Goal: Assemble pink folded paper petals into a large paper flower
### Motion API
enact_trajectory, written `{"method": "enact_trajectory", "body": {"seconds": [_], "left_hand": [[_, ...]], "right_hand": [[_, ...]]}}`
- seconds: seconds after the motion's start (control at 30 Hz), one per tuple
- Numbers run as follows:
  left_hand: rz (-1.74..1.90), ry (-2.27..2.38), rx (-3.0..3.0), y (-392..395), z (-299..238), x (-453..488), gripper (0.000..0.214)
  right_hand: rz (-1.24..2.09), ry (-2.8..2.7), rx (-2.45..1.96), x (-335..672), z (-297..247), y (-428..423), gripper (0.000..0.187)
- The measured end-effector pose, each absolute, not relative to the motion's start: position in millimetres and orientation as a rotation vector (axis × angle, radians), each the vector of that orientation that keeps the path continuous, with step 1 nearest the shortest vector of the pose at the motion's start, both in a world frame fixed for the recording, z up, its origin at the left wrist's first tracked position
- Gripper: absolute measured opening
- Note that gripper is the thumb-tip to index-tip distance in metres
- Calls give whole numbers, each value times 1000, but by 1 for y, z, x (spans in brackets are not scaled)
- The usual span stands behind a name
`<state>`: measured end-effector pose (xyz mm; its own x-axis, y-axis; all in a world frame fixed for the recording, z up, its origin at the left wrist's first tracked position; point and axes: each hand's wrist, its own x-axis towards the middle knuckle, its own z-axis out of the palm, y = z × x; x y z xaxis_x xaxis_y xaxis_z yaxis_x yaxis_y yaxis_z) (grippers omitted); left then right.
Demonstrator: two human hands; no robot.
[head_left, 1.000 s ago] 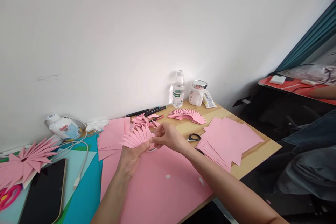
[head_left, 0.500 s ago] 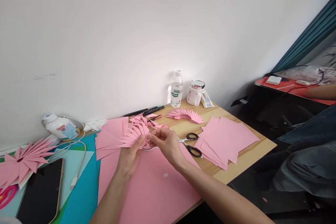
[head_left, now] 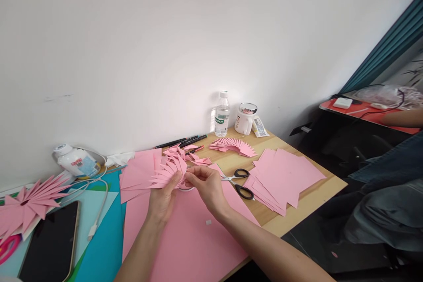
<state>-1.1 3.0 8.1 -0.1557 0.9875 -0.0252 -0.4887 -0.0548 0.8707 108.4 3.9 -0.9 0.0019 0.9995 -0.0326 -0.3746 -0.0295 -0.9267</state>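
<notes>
A fan of folded pink paper pieces [head_left: 165, 172] is gripped by my left hand [head_left: 164, 200], thumb on top. At the fan's right edge my right hand [head_left: 208, 185] is closed, thumb and forefinger pinched together. What lies between those fingertips is too small and hidden to name. A white ring-shaped thing, perhaps a tape roll, shows partly behind the hands. Under my forearms lies a large pink sheet [head_left: 191, 246] bearing a small whitish scrap [head_left: 208, 222]. Black-handled scissors [head_left: 243, 180] rest just right of my right hand.
A curved pink folded-paper strip [head_left: 233, 145], a water bottle [head_left: 222, 114] and a mug [head_left: 245, 119] stand near the wall. Pink sheets [head_left: 287, 176] lie at right. A phone [head_left: 51, 240], a pleated pink rosette [head_left: 28, 202], a cable and a white bottle [head_left: 77, 161] occupy the left.
My right hand has shifted slightly left and down, its fingertips closer to the fan. My left hand holds the fan almost unmoved.
</notes>
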Motion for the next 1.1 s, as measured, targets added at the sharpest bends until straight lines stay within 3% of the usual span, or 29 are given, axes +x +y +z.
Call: {"method": "enact_trajectory", "body": {"seconds": [1.1], "left_hand": [[1537,881,648,4,6,0,30]], "right_hand": [[1398,-727,-877,103,1,0,27]]}}
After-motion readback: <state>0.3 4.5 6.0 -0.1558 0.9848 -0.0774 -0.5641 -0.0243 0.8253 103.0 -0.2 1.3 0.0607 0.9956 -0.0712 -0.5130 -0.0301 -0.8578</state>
